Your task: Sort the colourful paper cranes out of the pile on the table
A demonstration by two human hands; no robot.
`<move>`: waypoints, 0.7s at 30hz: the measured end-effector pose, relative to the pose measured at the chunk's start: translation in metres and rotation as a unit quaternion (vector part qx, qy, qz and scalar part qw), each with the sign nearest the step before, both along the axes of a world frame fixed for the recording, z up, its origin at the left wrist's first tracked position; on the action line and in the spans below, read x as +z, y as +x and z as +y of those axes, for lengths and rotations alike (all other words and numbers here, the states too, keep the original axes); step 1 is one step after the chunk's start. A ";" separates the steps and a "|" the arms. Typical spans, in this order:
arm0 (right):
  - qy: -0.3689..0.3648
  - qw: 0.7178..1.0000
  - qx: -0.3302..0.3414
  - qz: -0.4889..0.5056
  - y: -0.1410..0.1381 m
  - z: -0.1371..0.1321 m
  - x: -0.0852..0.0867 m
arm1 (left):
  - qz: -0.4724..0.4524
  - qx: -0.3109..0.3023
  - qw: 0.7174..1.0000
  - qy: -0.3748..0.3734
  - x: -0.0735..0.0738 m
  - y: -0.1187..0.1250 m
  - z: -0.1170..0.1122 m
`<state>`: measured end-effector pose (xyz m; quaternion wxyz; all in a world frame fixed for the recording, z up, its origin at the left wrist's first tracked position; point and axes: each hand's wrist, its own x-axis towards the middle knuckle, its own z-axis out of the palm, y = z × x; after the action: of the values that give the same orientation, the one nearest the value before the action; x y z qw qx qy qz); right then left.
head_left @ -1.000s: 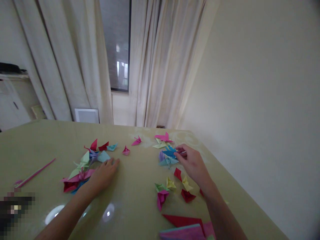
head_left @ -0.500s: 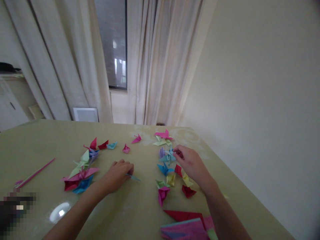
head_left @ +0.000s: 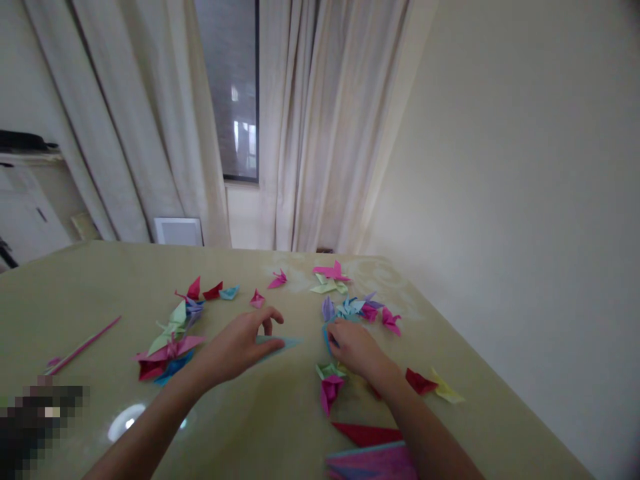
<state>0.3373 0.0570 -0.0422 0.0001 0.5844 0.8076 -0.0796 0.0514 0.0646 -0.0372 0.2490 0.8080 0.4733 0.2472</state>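
Left hand (head_left: 237, 348) touches one light-blue paper (head_left: 289, 343), right hand (head_left: 354, 345) one blue paper (head_left: 327, 339).

A lane of bare tabletop (head_left: 265, 427) is running away from me, with the left forearm (head_left: 163, 410) and a magenta paper piece (head_left: 331, 392) bordering it. Farther up, the left hand (head_left: 243, 343) and the light-blue paper (head_left: 290, 343) by its thumb are narrowing that lane, leaving a slim gap before the right hand (head_left: 357, 347). Beyond, a small pink piece (head_left: 257, 299) is standing in the way. A pink crane (head_left: 171, 347) is crowding the left side; outside it, room is opening toward the pink stick (head_left: 90, 342). Rightward, a red piece (head_left: 420, 382) and a yellow piece (head_left: 447, 387) are obstructing low passage.
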 end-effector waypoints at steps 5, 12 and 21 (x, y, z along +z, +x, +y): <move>0.041 0.999 -0.018 0.014 -0.007 0.004 0.004 | -0.017 -0.014 1.000 -0.004 0.006 0.000 0.000; 0.100 0.976 0.001 0.194 -0.016 -0.006 0.019 | -0.156 -0.023 0.986 -0.045 0.006 0.007 0.002; 0.061 0.915 0.067 0.393 -0.034 -0.033 0.033 | -0.310 -0.045 0.945 -0.091 0.005 0.042 -0.019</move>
<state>0.3032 0.0242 -0.0093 -0.3478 0.4495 0.7828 -0.2533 0.0939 0.0454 -0.0318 0.4665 0.6862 0.3559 0.4300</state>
